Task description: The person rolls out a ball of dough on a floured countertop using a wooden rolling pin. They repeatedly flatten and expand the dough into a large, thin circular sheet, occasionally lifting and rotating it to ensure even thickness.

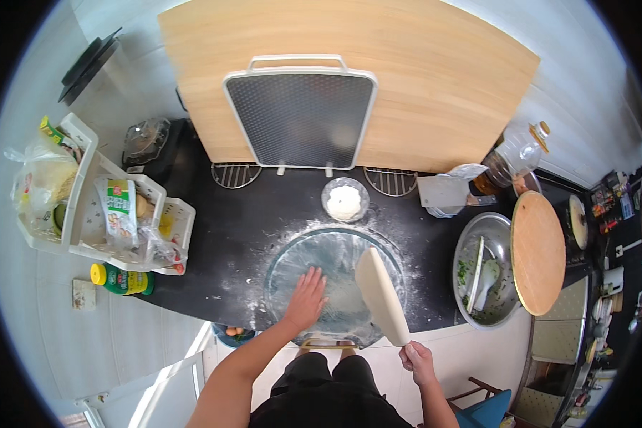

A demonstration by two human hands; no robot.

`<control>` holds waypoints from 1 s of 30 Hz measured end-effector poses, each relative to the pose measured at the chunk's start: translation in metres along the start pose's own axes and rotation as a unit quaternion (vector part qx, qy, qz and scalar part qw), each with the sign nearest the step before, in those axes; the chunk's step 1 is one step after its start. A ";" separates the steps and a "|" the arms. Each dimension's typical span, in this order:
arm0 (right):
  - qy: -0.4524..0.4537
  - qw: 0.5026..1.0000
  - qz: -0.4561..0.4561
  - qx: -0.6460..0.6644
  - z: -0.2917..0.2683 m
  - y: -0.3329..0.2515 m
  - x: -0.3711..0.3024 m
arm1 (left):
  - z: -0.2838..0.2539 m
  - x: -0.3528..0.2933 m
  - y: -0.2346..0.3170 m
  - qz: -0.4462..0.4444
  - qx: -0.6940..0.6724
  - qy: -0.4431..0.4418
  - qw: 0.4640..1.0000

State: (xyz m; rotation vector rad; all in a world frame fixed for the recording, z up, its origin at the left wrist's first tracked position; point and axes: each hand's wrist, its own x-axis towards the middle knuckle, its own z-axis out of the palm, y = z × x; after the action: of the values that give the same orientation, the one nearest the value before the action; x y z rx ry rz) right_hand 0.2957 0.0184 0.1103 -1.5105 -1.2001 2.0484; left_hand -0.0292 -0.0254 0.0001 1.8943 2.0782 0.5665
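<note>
- Head view, in right hand [418,362]: closed grip at narrow lower end of dough roll [380,294]; long, pale, smooth, tapering.
- Held aslant over right side of round glassy board [287,267]; cannot tell whether touching.
- At left hand [307,297]: open, palm down on board, fingers extended.
- Across board: streaky flour dusting [341,285], spilling powdery onto black counter [221,235].
- Behind board: clear bowl [366,200] of heaped white flour [344,202].
- To right: shiny steel basin [459,274] with chopped greens [464,270].

Right fingers [408,356], apparently, partly hidden.
</note>
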 end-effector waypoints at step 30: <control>0.015 0.998 -0.052 0.016 -0.003 -0.002 0.034 | -0.018 -0.016 -0.025 -0.069 0.094 -0.002 0.993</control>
State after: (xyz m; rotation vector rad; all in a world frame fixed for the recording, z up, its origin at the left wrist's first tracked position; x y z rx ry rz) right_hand 0.2854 0.0439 0.0906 -1.4279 -1.2030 1.9622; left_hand -0.0576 -0.0448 0.0038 1.8242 2.3095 0.3447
